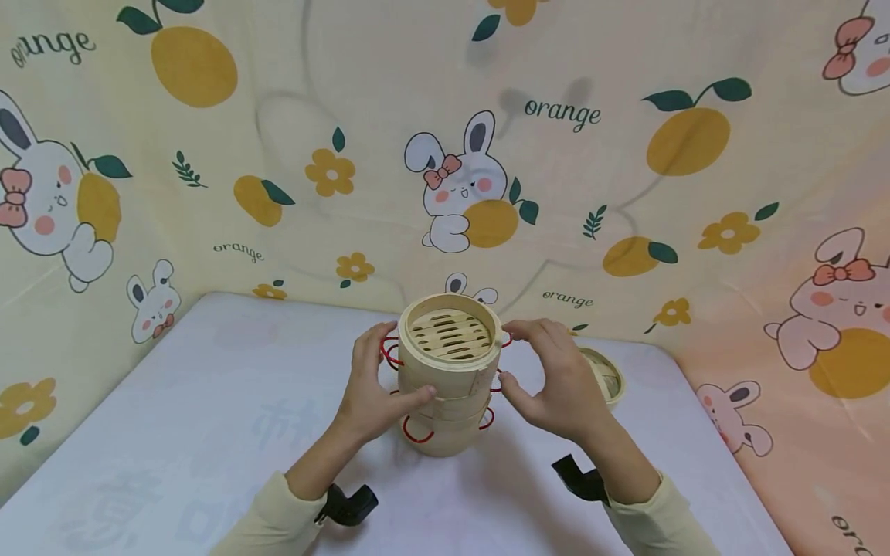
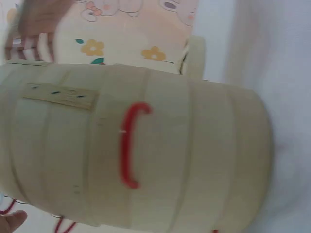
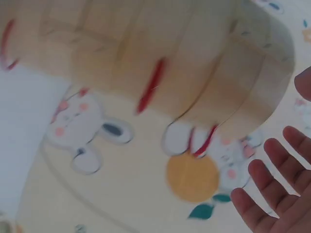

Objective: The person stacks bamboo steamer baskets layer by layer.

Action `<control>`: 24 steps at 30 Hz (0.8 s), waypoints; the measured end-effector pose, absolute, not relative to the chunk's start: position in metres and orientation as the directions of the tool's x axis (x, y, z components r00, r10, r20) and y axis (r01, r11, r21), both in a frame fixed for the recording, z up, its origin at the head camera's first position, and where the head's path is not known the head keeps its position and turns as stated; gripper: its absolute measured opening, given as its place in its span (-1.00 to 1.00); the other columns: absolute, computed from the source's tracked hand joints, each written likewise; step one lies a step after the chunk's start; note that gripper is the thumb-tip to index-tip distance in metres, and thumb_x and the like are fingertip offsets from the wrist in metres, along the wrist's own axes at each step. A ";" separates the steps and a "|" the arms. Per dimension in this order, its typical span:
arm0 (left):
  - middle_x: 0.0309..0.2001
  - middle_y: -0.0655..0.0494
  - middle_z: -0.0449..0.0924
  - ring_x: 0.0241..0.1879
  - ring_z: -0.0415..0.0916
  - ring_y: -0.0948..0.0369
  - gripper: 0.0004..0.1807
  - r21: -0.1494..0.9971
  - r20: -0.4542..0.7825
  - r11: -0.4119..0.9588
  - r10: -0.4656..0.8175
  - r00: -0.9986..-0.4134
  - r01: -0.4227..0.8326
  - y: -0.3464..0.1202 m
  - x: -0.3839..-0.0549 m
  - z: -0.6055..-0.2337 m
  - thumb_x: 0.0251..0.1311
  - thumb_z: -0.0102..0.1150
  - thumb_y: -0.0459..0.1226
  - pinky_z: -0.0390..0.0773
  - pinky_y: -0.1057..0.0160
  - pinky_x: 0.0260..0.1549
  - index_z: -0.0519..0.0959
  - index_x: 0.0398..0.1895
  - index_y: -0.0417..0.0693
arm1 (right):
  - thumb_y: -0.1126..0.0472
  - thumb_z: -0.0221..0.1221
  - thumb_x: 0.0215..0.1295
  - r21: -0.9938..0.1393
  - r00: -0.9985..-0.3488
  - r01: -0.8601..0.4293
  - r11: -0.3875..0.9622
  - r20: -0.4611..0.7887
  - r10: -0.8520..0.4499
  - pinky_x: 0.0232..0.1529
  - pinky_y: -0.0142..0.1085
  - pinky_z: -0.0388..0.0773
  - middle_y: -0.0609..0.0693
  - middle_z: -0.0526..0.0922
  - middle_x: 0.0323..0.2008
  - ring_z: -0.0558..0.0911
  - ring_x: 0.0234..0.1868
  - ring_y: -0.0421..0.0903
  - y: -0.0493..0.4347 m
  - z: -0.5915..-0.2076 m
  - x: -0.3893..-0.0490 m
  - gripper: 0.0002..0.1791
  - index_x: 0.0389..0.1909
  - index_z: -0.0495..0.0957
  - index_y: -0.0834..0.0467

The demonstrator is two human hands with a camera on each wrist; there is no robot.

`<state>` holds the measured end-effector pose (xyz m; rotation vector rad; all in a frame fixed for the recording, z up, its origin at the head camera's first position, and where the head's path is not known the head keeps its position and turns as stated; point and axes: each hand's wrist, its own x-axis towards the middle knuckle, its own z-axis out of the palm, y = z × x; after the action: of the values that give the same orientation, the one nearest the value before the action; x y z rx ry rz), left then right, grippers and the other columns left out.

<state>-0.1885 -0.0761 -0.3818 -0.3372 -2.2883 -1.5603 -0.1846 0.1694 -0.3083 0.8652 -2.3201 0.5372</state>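
A tall stack of round bamboo steamer baskets (image 1: pixel 450 378) stands upright on the table, with red loop handles (image 1: pixel 419 431) on its sides. The top basket shows its slatted floor (image 1: pixel 450 333). On the left side is my left hand (image 1: pixel 371 394), thumb stretched across the front of the stack in the head view and fingers beside the upper basket's red loops. My right hand (image 1: pixel 556 378) is spread at the right side, its fingertips close to the upper rim. From the right wrist, the extended fingers (image 3: pixel 257 213) appear apart from the stack.
A round bamboo lid (image 1: pixel 603 376) lies on the table behind my right hand. The white tabletop (image 1: pixel 229 417) meets a cloth backdrop (image 1: pixel 361 93) printed with rabbits and oranges. Black wrist mounts (image 1: pixel 348 506) stick out by both sleeves.
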 end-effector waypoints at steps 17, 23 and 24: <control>0.13 -0.05 0.29 0.08 0.26 0.12 -0.06 0.883 0.385 0.280 0.032 -0.922 0.378 -0.066 -0.171 -0.325 -0.28 0.36 -0.21 0.30 0.04 0.03 0.09 0.24 -0.17 | 0.04 0.26 -0.18 -0.225 -0.864 -0.398 0.890 0.417 -0.281 -0.24 -0.15 0.39 -0.06 0.50 -0.29 0.46 -0.20 -0.10 0.252 -0.381 -0.215 -0.55 -0.17 0.46 0.04; 0.06 -0.05 0.35 -0.02 0.32 0.11 -0.10 0.875 0.407 0.274 0.033 -0.913 0.400 -0.067 -0.172 -0.327 -0.30 0.38 -0.20 0.35 0.01 -0.08 0.16 0.21 -0.11 | 0.06 0.25 -0.20 -0.199 -0.893 -0.334 0.921 0.380 -0.242 -0.33 -0.15 0.41 0.02 0.53 -0.32 0.49 -0.27 -0.05 0.268 -0.396 -0.223 -0.56 -0.20 0.49 0.09; 0.06 -0.05 0.35 -0.03 0.33 0.10 -0.10 0.874 0.409 0.273 0.033 -0.912 0.402 -0.067 -0.172 -0.328 -0.31 0.39 -0.20 0.35 0.01 -0.08 0.17 0.21 -0.11 | 0.07 0.25 -0.20 -0.190 -0.895 -0.330 0.925 0.375 -0.242 -0.34 -0.14 0.41 0.03 0.53 -0.33 0.49 -0.27 -0.05 0.270 -0.398 -0.223 -0.56 -0.20 0.49 0.11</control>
<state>-0.1718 -0.0670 -0.3275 -0.3985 -2.2380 -1.6790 -0.2233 0.2699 -0.3983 0.4199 -2.7350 0.3553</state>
